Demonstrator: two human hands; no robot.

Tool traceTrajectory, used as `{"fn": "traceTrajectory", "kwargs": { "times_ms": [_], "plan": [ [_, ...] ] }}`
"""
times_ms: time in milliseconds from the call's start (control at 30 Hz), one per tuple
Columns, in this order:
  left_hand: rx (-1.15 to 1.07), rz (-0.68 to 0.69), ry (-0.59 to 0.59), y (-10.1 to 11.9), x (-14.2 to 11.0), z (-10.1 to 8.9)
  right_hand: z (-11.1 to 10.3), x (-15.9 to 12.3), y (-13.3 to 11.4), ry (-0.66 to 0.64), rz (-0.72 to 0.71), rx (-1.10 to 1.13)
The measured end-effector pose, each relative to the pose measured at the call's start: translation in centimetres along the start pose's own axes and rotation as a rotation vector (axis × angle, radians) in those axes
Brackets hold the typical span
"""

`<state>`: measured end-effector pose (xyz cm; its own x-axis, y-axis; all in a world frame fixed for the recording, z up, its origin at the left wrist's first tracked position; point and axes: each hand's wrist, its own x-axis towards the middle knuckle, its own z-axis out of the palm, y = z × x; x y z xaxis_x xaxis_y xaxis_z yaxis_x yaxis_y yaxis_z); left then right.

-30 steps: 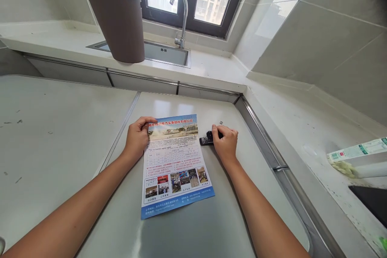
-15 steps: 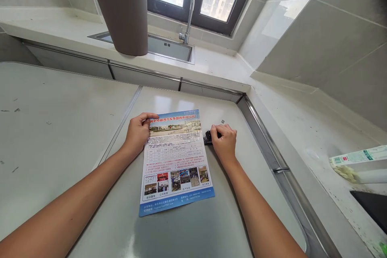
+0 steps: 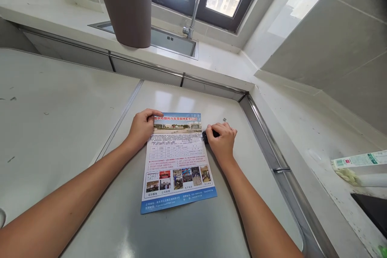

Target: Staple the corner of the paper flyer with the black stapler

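Note:
A printed flyer (image 3: 178, 157) with blue bands, red headings and small photos lies on the white table. My left hand (image 3: 143, 127) grips its upper left edge, the index finger stretched along the top and the thumb below. My right hand (image 3: 222, 139) is closed around a small black stapler (image 3: 206, 137), mostly hidden under the fingers. The stapler's front end meets the flyer's right edge. Rows of thin staples show on the flyer's upper right part. A small grey scrap (image 3: 224, 119) rests on the table just beyond my right hand.
Behind the table runs a white counter (image 3: 217, 61) with a sink (image 3: 173, 44), a faucet (image 3: 193, 0) and a tall brown bin (image 3: 130, 8). On the right ledge lies a long green-and-white carton (image 3: 359, 159). Dark scraps dot the left of the table.
My right hand has shifted slightly left with the stapler, so its front end now reaches the flyer's edge. The camera view has tilted a little. My left hand keeps its hold.

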<state>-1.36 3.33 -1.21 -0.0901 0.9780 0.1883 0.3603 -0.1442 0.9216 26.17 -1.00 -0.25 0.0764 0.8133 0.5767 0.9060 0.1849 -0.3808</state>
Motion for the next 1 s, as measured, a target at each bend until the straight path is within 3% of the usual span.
{"fn": "traceTrajectory", "kwargs": {
  "times_ms": [1000],
  "plan": [
    [0.045,-0.001,-0.015,-0.29,0.15,0.13,0.09,-0.19,-0.83,-0.040,0.020,-0.026]
  ]
}}
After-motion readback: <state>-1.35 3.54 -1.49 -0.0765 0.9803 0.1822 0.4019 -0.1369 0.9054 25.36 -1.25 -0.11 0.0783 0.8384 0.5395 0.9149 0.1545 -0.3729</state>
